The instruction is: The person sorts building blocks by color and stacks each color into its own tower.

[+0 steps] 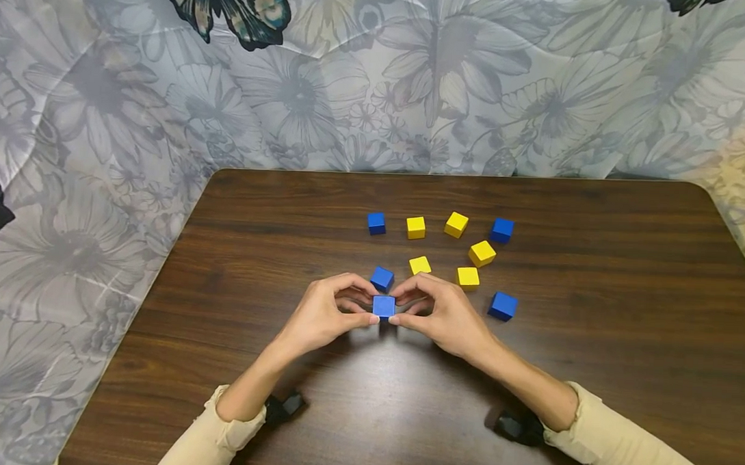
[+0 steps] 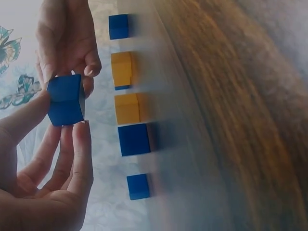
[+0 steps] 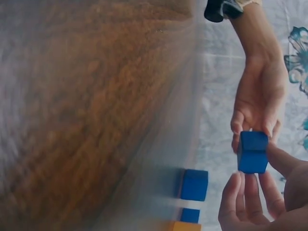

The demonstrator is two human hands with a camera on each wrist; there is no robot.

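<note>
A blue cube (image 1: 383,307) is held between both hands, raised off the table in the left wrist view. My left hand (image 1: 328,312) pinches its left side with thumb and fingertips. From the opposite side, my right hand (image 1: 446,316) grips the same cube, its thumb and fingertips meeting the right face. Just beyond the hands lies another blue cube (image 1: 382,279) on the table. A yellow cube (image 1: 419,265) sits behind the right hand's fingers, partly hidden by them. The right wrist view also shows the held cube (image 3: 253,152) between the fingertips of both hands.
On the brown wooden table (image 1: 616,302) stand more cubes: blue ones at the back left (image 1: 375,223), the back right (image 1: 502,230) and right of the hands (image 1: 502,305). Several yellow cubes (image 1: 467,278) lie among them. Floral cloth (image 1: 439,77) hangs behind the table's far edge.
</note>
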